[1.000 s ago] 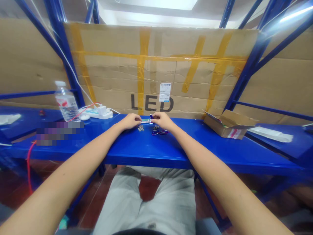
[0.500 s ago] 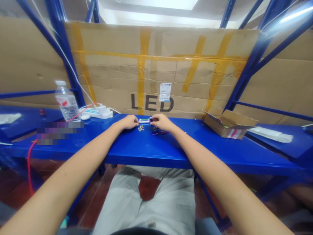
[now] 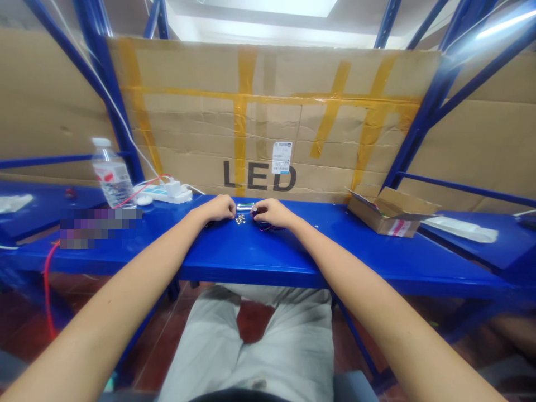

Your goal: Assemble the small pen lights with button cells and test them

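Observation:
My left hand (image 3: 221, 208) rests on the blue table with its fingers curled closed at the left end of a thin, shiny silvery strip (image 3: 245, 206). What its fingertips hold, if anything, is hidden. Across from it, my right hand (image 3: 272, 213) has thumb and fingers pinched together by the strip's right end, with something small and shiny at the tips. Several small metallic pieces (image 3: 240, 219) lie in a loose group between the hands. Dark, purplish glossy items (image 3: 264, 227) show partly beneath my right hand.
An open cardboard box (image 3: 391, 215) stands to the right on the blue table (image 3: 251, 251). At left are a water bottle (image 3: 112, 176), a white power strip (image 3: 170, 192) and a red cable (image 3: 48, 285). A large cardboard sheet (image 3: 188, 128) closes off the back.
My right hand has shifted slightly left and lower, covering more of the purplish items. My left hand stays almost in place beside the strip.

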{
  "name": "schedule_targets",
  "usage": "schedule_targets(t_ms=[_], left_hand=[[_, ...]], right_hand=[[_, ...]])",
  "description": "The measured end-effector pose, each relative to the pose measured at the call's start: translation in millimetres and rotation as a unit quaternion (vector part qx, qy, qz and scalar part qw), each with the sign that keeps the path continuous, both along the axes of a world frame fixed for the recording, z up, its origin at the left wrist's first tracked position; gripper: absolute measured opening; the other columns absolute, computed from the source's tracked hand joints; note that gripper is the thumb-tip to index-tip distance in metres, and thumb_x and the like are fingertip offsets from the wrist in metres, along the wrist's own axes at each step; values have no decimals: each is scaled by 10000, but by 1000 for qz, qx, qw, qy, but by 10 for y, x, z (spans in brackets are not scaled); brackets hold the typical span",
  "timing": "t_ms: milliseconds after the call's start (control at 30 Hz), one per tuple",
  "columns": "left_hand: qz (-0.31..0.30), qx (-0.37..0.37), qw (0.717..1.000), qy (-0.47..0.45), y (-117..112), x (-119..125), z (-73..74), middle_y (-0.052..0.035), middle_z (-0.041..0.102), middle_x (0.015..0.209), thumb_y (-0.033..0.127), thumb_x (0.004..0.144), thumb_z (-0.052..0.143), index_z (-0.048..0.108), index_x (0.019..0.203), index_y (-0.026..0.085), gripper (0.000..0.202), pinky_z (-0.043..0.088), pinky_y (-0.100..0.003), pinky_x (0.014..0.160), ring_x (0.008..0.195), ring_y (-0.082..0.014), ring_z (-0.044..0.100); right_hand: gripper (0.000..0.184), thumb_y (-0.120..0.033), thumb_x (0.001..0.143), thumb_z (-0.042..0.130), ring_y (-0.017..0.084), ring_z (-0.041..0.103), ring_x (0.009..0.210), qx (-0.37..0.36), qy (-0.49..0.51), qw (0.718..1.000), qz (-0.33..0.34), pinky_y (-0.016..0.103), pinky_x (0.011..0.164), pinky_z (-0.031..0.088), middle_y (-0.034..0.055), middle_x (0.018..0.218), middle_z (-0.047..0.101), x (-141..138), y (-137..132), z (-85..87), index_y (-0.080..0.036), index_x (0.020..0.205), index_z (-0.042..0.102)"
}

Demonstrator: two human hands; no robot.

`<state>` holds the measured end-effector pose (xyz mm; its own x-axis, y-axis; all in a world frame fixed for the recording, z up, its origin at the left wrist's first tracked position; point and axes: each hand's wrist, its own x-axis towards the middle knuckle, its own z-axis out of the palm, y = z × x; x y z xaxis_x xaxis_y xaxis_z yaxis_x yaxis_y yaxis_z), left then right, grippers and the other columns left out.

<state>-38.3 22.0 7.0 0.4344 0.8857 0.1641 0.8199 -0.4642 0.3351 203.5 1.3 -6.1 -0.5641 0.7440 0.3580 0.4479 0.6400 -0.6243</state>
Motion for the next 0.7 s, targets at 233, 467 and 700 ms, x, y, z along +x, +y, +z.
schedule_targets(t_ms=[233, 467, 700], left_hand=[[-35, 75, 993, -82, -137, 102, 53, -25, 743, 758, 158, 698, 663, 756, 764, 186, 118, 470, -277, 700, 725, -183, 656], [-139, 196, 948, -207, -376, 408, 117, -30, 735, 822, 196, 806, 673, 726, 881, 164, 97, 498, -267, 718, 751, -149, 643], [-200, 289, 924, -149, -354, 463, 64, -32, 728, 834, 200, 874, 646, 701, 902, 169, 70, 491, -257, 719, 749, -144, 642]], right_hand=[[106, -135, 735, 690, 177, 667, 776, 10, -6, 1000, -13, 284, 750, 495, 14, 793, 745, -3, -56, 28, -167, 816, 750], [135, -128, 765, 666, 170, 620, 714, 52, 3, 996, -65, 290, 692, 444, 17, 760, 734, 13, -26, 35, -160, 831, 779], [160, -91, 744, 675, 175, 627, 791, 122, 58, 989, -65, 288, 749, 450, 28, 798, 713, 36, 55, 32, -172, 815, 792]])
